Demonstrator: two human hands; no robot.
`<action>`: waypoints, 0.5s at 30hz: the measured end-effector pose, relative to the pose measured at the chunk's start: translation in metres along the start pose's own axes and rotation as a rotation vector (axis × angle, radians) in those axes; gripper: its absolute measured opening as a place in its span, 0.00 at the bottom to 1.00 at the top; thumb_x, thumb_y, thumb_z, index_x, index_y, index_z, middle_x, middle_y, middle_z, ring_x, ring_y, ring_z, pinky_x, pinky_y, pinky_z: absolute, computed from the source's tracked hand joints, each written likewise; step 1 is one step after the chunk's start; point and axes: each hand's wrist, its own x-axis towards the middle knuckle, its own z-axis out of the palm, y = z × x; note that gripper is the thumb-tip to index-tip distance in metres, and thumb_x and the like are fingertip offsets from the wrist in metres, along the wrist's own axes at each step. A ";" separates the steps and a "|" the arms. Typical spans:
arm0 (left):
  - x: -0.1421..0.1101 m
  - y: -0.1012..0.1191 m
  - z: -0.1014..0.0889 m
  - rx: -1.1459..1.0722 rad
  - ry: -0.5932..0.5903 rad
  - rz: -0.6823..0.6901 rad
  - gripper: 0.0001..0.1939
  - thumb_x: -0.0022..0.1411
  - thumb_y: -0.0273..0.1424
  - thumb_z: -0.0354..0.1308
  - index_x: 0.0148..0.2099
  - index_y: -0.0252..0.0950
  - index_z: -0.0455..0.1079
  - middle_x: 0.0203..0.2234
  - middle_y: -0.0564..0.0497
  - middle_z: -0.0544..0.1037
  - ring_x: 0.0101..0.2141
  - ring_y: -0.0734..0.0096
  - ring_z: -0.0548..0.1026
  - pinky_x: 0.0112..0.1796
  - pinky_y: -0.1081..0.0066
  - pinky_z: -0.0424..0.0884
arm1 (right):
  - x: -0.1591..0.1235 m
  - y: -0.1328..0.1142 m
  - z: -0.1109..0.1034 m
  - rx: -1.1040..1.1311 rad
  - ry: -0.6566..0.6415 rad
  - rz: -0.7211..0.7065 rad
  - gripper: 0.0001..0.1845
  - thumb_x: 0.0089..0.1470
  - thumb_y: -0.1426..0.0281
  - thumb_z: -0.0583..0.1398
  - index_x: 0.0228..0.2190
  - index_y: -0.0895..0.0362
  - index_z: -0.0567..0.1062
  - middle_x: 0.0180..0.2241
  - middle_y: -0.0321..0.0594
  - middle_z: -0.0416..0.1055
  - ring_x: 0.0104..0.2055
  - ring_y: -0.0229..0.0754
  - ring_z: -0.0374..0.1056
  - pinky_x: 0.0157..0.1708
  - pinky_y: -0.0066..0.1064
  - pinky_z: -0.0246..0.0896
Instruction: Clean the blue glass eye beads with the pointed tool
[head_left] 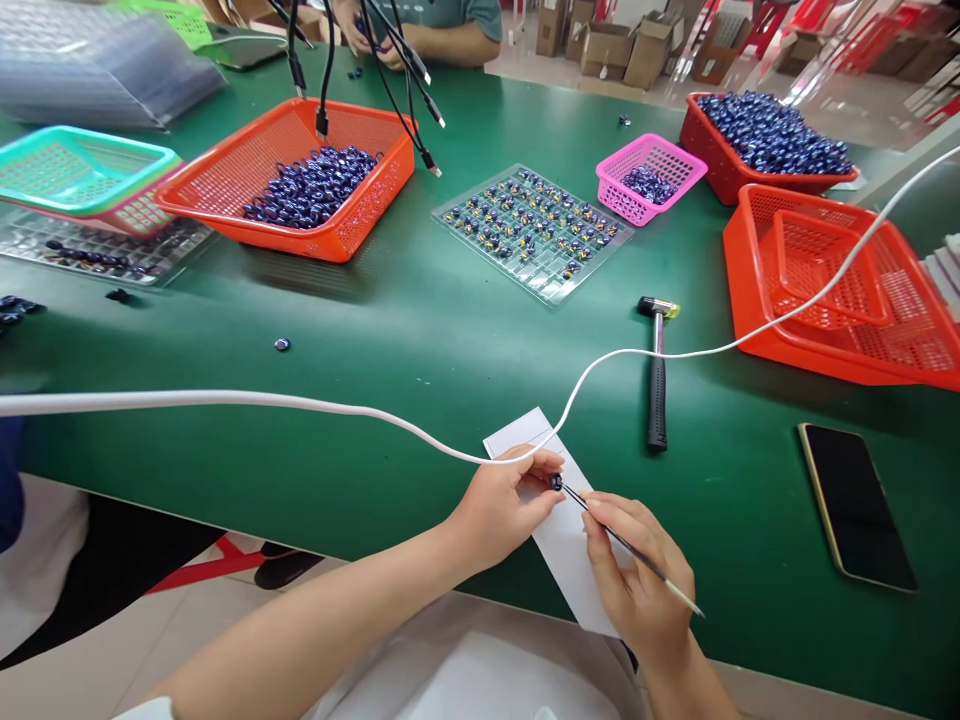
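Note:
My left hand (499,508) pinches a small dark, shiny part (556,482) between thumb and fingers. In my right hand (641,570) is a pair of thin tweezers (626,545), held like a pen. Their tips touch or nearly touch the part, and their pale rear end sticks out past my fingers. Beneath both hands lies a white sheet of paper (566,575) on the green table (420,350). A white cable (420,435) runs across the view just above my left hand. What the part is exactly is too small to tell.
A hammer (657,390) and a phone (855,505) lie on the right. Farther back are a clear tray (551,290) of small parts, a pink basket (637,208), and orange baskets (337,240). Black cables (409,60) hang overhead. Across the table sits another person (450,40).

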 end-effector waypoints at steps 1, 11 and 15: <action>0.000 0.000 0.000 -0.001 -0.002 -0.002 0.11 0.56 0.24 0.63 0.44 0.34 0.73 0.37 0.46 0.79 0.39 0.66 0.78 0.44 0.66 0.77 | 0.000 0.000 0.000 0.002 -0.001 0.001 0.20 0.55 0.83 0.60 0.47 0.54 0.72 0.39 0.43 0.78 0.40 0.45 0.76 0.38 0.39 0.71; 0.000 -0.001 0.000 -0.012 -0.021 0.000 0.12 0.56 0.24 0.63 0.44 0.35 0.73 0.38 0.47 0.79 0.39 0.65 0.79 0.43 0.66 0.76 | -0.004 -0.002 0.001 0.055 0.076 0.124 0.19 0.54 0.82 0.62 0.45 0.53 0.74 0.40 0.41 0.78 0.39 0.43 0.76 0.37 0.36 0.73; 0.000 -0.002 0.000 -0.004 -0.029 -0.001 0.12 0.57 0.24 0.62 0.44 0.34 0.73 0.37 0.47 0.79 0.38 0.65 0.79 0.43 0.66 0.76 | -0.006 -0.002 0.000 0.070 0.079 0.294 0.14 0.57 0.77 0.62 0.44 0.53 0.77 0.39 0.39 0.77 0.34 0.41 0.75 0.34 0.34 0.73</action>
